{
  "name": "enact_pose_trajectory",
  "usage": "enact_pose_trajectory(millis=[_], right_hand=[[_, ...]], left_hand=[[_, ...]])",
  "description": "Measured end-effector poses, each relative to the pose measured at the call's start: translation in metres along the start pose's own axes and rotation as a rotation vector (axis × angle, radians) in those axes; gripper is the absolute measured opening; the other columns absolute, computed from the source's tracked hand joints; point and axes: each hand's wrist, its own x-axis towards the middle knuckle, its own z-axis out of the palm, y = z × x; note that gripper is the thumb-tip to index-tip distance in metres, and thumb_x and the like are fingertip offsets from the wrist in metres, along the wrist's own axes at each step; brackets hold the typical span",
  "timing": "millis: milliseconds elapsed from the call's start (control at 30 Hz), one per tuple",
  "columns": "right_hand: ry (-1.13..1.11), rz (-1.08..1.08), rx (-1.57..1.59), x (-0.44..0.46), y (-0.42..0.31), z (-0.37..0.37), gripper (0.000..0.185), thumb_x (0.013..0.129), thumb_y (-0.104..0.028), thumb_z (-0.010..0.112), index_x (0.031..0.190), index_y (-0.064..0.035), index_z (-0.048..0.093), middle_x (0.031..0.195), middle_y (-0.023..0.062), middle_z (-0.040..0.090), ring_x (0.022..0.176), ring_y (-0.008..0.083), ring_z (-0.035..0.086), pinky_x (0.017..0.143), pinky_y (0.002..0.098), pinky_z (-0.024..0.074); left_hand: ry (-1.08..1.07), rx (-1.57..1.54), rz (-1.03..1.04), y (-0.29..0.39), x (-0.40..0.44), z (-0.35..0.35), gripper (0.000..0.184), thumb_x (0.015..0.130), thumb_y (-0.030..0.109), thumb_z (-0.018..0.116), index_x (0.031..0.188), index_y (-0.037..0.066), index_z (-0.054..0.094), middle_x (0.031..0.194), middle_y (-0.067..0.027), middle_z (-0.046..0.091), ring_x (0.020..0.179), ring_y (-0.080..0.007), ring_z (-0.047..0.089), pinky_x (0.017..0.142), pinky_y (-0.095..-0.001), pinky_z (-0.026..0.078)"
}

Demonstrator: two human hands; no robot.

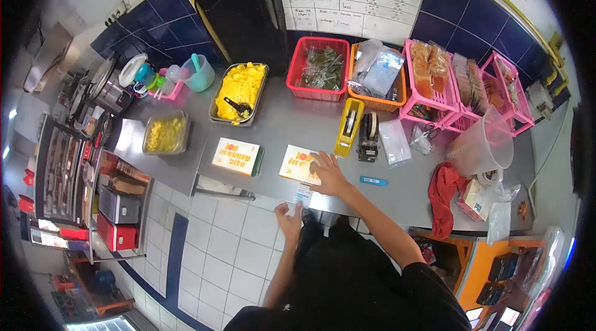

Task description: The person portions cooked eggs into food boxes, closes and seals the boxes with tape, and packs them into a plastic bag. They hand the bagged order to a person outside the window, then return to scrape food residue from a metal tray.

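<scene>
I have the right hand [330, 174] laid over the right end of the printed carton [294, 161], fingers spread and bent rather than clenched, covering part of its orange lettering. That carton sits near the front edge of the steel table [279, 126], and I take every place from it. Just below it, a pale printed strip [303, 193] shows at the edge; the left hand [289, 222] is at its lower end with fingers curled, but I can't tell from here whether they grip it.

To the carton's left, a bit apart, lies a second carton [236, 153], white-topped and flat. Crowding me just beyond its right end are a glossy yellow tape dispenser [342, 143] and a black dispenser [368, 152], both narrow and upright. A slim blue marker [374, 181] lies to its right; farther that way are a crumpled red cloth [442, 197] and a tapering translucent pitcher [477, 148].

Behind it stand a slatted red plastic basket [315, 93] and an orange basket [374, 102] topped with crinkled clear bags. Behind and left, soft, lumpy yellow food [244, 84] fills a rectangular metal pan, a black spoon [237, 106] resting in it.
</scene>
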Motion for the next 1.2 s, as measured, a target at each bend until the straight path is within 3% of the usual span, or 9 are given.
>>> enact_pose_trajectory(millis=[133, 267, 333, 433, 567, 633, 733, 967, 1200], right_hand=[[0.080, 0.041, 0.021, -0.004, -0.004, -0.001, 0.078, 0.064, -0.027, 0.084, 0.131, -0.0110, 0.046, 0.151, 0.0234, 0.031, 0.142, 0.0457, 0.026, 0.118, 0.0595, 0.0182], [0.101, 0.052, 0.008, -0.012, 0.005, 0.001, 0.097, 0.063, -0.027, 0.085, 0.145, -0.0139, 0.035, 0.150, 0.0245, 0.032, 0.141, 0.0457, 0.027, 0.119, 0.0580, 0.0195], [0.094, 0.034, 0.037, -0.025, 0.007, -0.007, 0.098, 0.063, -0.026, 0.084, 0.147, -0.0141, 0.034, 0.149, 0.0244, 0.033, 0.140, 0.0449, 0.028, 0.119, 0.0577, 0.0198], [-0.027, 0.037, 0.054, -0.049, 0.004, -0.030, 0.095, 0.070, -0.026, 0.084, 0.148, -0.0118, 0.033, 0.150, 0.0246, 0.034, 0.142, 0.0439, 0.029, 0.120, 0.0536, 0.0211], [0.188, 0.132, 0.582, -0.064, -0.023, -0.062, 0.081, 0.087, -0.034, 0.074, 0.151, -0.0073, 0.031, 0.148, 0.0221, 0.040, 0.142, 0.0367, 0.034, 0.119, 0.0441, 0.0262], [0.059, 0.184, 0.883, -0.062, -0.040, -0.102, 0.076, 0.091, -0.037, 0.069, 0.150, -0.0060, 0.034, 0.148, 0.0201, 0.041, 0.142, 0.0333, 0.034, 0.118, 0.0431, 0.0268], [-0.046, 0.103, 1.205, -0.064, -0.031, -0.102, 0.057, 0.098, -0.045, 0.058, 0.137, -0.0041, 0.052, 0.139, 0.0136, 0.051, 0.136, 0.0245, 0.042, 0.113, 0.0390, 0.0327], [0.126, 0.506, 1.112, -0.064, -0.013, -0.056, 0.020, 0.087, -0.005, 0.072, 0.099, -0.0043, 0.057, 0.075, 0.0024, 0.063, 0.062, 0.0116, 0.061, 0.059, 0.0269, 0.0474], [0.275, 0.716, 0.535, -0.071, -0.020, -0.026, 0.021, 0.083, -0.003, 0.068, 0.101, -0.0058, 0.057, 0.088, 0.0127, 0.066, 0.080, 0.0292, 0.066, 0.068, 0.0430, 0.0502]], left_hand=[[0.017, -0.356, -0.333, 0.010, -0.003, 0.032, 0.075, 0.080, 0.029, 0.085, 0.130, 0.001, 0.037, 0.117, -0.0285, 0.052, 0.098, -0.0230, 0.058, 0.083, -0.0368, 0.049], [-0.095, -0.355, -0.387, -0.001, -0.001, -0.004, 0.062, 0.080, 0.032, 0.084, 0.122, -0.001, 0.051, 0.083, -0.0125, 0.065, 0.067, -0.0204, 0.060, 0.065, -0.0373, 0.051], [-0.407, 0.093, -0.104, -0.041, 0.005, -0.032, 0.046, 0.083, 0.036, 0.080, 0.107, 0.000, 0.064, 0.065, -0.0076, 0.062, 0.057, -0.0226, 0.059, 0.061, -0.0396, 0.052], [-0.146, 0.286, 0.075, -0.024, 0.020, -0.079, 0.037, 0.085, 0.036, 0.076, 0.098, 0.002, 0.070, 0.068, -0.0102, 0.064, 0.061, -0.0234, 0.061, 0.064, -0.0387, 0.052], [-0.291, 0.180, 0.383, 0.128, 0.041, -0.102, 0.033, 0.085, 0.030, 0.076, 0.103, 0.003, 0.070, 0.080, -0.0108, 0.069, 0.073, -0.0226, 0.066, 0.069, -0.0365, 0.052], [-0.938, -0.119, 0.398, 0.185, 0.051, -0.094, 0.028, 0.087, 0.024, 0.076, 0.104, 0.002, 0.070, 0.086, -0.0060, 0.069, 0.077, -0.0112, 0.058, 0.071, -0.0300, 0.048], [-1.286, -0.083, 0.267, 0.234, 0.075, -0.080, 0.027, 0.086, 0.022, 0.077, 0.103, 0.002, 0.070, 0.092, -0.0064, 0.071, 0.080, -0.0115, 0.058, 0.075, -0.0300, 0.049], [-1.044, 0.058, 0.540, 0.153, 0.143, 0.007, 0.022, 0.084, 0.020, 0.079, 0.092, 0.002, 0.070, 0.092, -0.0077, 0.074, 0.076, -0.0149, 0.063, 0.069, -0.0316, 0.049], [-0.881, 0.211, 0.502, 0.140, 0.134, 0.009, 0.020, 0.082, 0.028, 0.075, 0.090, 0.010, 0.073, 0.087, -0.0156, 0.073, 0.080, -0.0350, 0.070, 0.076, -0.0418, 0.054]])
